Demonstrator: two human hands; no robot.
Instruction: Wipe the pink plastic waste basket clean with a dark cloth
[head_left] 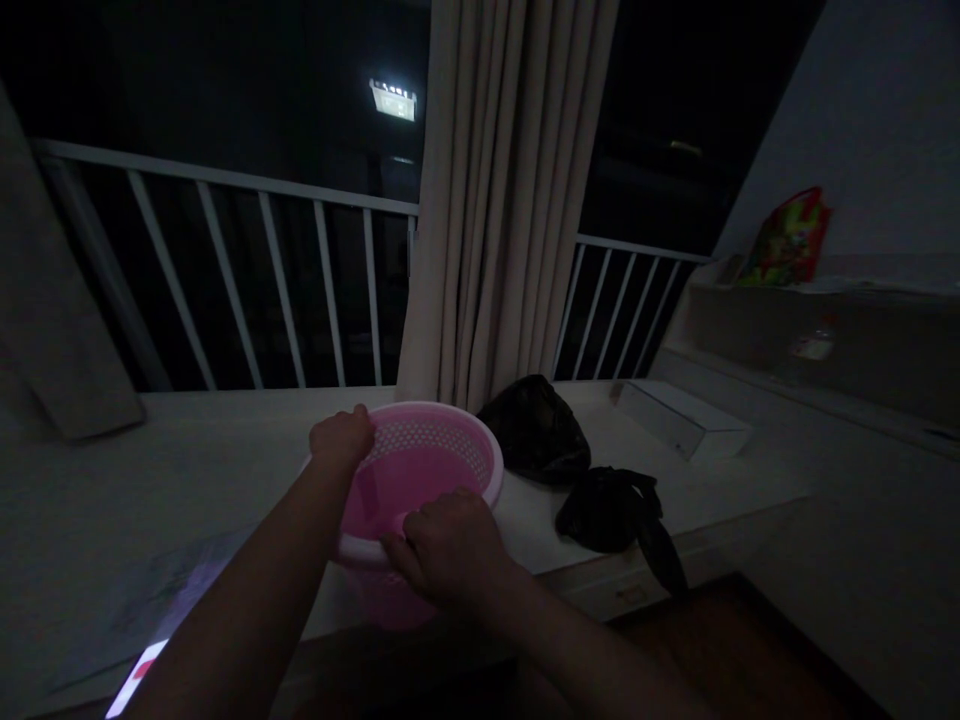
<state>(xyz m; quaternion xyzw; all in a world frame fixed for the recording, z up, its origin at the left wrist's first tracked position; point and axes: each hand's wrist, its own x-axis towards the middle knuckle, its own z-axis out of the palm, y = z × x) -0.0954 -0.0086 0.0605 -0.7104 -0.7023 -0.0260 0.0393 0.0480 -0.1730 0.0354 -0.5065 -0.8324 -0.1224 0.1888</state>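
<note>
Pink round plastic basket with a lattice band below its rim (420,465), and it's right here at the centre, mouth up, at the front edge of the long white ledge (202,440)! Whether its base rests there, I cannot tell. Behind it, big as anything in view, hangs the pleated beige fabric curtain (510,200), and out to both sides runs the white barred railing (225,182) against the dark. Over on the right of the ledge, a long white rectangular box (682,420); between box and basket, a crumpled black plastic bag (536,430), with a smaller knotted black plastic bag (611,510) nearer the front edge. Down to the hands: the left hand (343,435) is clamped over the rim at the left, the right hand (454,545) curled tight around the near side, so both have hold of the basket! Up on the right, a shiny red-and-green packet (787,240) stands on a shelf. And low at left, beside the left forearm, glows a bright narrow screen (139,675), partly hidden.
</note>
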